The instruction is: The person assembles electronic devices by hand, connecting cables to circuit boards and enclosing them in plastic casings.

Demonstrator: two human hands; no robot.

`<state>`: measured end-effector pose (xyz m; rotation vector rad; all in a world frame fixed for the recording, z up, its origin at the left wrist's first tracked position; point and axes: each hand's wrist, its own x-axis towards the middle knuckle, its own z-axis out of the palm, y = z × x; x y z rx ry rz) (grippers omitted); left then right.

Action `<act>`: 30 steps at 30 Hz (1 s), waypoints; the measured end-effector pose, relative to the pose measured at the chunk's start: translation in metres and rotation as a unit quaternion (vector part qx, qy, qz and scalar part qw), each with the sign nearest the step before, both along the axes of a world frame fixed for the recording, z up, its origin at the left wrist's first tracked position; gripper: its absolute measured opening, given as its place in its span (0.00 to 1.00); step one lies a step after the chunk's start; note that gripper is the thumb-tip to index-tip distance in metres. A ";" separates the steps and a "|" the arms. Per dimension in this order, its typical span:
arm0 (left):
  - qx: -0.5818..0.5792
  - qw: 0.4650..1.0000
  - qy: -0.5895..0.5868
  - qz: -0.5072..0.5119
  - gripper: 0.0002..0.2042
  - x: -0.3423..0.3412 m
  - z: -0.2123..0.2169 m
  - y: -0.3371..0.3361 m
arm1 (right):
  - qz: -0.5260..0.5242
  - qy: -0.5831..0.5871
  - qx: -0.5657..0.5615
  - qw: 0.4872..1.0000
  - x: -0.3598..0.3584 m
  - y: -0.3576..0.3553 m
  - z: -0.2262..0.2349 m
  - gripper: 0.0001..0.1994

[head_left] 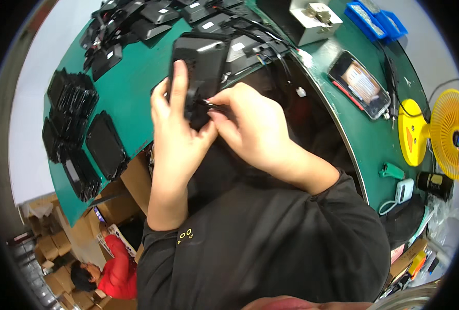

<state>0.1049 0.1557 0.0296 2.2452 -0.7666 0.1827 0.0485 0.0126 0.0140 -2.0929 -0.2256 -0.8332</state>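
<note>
Housing (201,54), likely light, stiff and slick, suits an edge hold: left hand (176,121) clasps its eight-o'clock side, right hand (252,121) pinches dark cable (207,104) near five o'clock.

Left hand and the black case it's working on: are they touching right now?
Touching. The head view shows the left hand wrapped around the black case, one finger laid flat along its face, no gap visible.

Green counter (136,77) arcs from 8 o'clock over 12 to 4. White panel (33,103) beyond it at 10, pale wall (425,31) at 2. Brown cartons (61,242) stacked at 8.
</note>
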 end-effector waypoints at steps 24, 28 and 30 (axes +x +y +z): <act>-0.057 0.968 -0.201 -0.142 0.39 -0.017 -0.020 0.023 | 0.323 0.042 0.326 0.887 -0.001 -0.019 0.018 0.47; -0.092 0.975 -0.152 -0.134 0.38 -0.019 -0.015 0.020 | 0.370 0.134 0.412 0.822 -0.006 -0.021 0.029 0.40; -0.095 0.982 -0.081 -0.143 0.37 -0.022 -0.006 0.013 | 0.354 0.077 0.398 0.843 0.002 -0.015 0.016 0.39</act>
